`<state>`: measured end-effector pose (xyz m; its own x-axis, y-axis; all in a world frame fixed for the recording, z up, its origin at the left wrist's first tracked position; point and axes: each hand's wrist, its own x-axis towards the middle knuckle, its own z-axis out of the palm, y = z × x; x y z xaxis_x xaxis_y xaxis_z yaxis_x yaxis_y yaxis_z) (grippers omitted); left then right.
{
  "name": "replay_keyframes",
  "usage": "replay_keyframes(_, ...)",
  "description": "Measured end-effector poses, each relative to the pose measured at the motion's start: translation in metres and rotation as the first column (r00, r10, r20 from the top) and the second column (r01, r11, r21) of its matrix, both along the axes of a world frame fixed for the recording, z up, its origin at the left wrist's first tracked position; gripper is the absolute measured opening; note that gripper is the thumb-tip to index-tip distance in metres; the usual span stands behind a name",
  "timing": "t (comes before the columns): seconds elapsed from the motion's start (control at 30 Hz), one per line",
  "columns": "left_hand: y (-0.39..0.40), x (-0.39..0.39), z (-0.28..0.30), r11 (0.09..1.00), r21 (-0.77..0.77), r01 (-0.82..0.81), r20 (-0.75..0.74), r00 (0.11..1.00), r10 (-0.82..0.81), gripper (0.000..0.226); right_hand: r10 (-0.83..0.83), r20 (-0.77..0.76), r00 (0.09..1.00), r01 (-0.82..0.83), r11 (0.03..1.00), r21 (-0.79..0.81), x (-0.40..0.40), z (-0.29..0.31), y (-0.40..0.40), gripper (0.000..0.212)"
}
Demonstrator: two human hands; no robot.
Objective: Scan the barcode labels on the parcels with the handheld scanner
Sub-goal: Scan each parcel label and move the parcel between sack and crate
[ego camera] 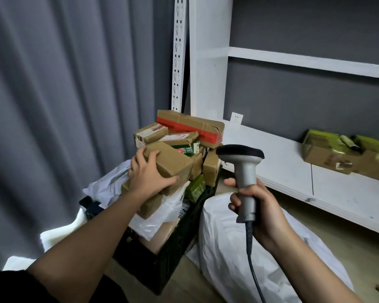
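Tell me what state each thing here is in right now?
Left hand: grips the plain brown cardboard parcel atop the pile.
Right hand: grips the grey handheld scanner, upright.
Black plastic crate: heaped with parcels.
Long red-striped cardboard box: lying on top, tilted.
Green-and-brown cardboard box on white shelf: open.
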<state>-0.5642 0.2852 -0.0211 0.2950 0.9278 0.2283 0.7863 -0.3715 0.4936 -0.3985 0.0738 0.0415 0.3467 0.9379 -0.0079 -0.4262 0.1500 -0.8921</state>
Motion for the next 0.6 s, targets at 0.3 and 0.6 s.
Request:
replay_keyframes(0.3,-0.075,0.015,0.043,0.600,-0.592,0.538,0.772,0.592,0.231,0.061,-0.257,0.232,0.938,0.279,0.958,-0.066,0.049,0.001,-0.005,0.013)
replay_keyframes(0.6,-0.091,0.041,0.025,0.089,-0.745,0.661,0.611,0.622,0.490,0.087,-0.268,0.424,0.865,0.291,0.957,0.013,0.056,-0.035,-0.023,0.020)
